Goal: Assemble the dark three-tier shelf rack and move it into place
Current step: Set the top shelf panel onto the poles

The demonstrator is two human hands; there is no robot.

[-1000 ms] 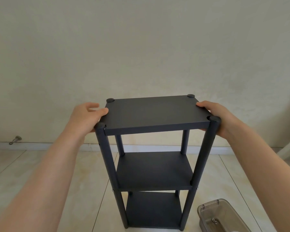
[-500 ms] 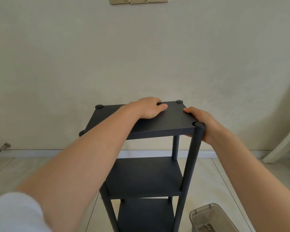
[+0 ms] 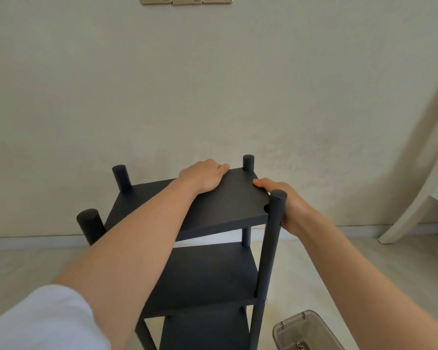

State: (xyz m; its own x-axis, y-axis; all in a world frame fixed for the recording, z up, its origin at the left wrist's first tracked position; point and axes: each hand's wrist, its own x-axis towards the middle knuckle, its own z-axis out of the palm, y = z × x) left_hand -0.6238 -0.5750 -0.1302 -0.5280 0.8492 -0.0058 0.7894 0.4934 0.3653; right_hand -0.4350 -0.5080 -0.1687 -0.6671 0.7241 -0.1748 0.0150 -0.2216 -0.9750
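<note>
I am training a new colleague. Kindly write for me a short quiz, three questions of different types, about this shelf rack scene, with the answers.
1. True or false: the left hand and the right hand both touch the top shelf.
2. What stands right of the rack? A) clear container B) hammer C) cardboard box
3. How many post ends stick up above the top shelf?
Key: 1 true; 2 A; 3 four.

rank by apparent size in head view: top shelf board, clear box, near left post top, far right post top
top shelf board
clear box, cropped by frame
near left post top
far right post top, farther away, so unsure
</note>
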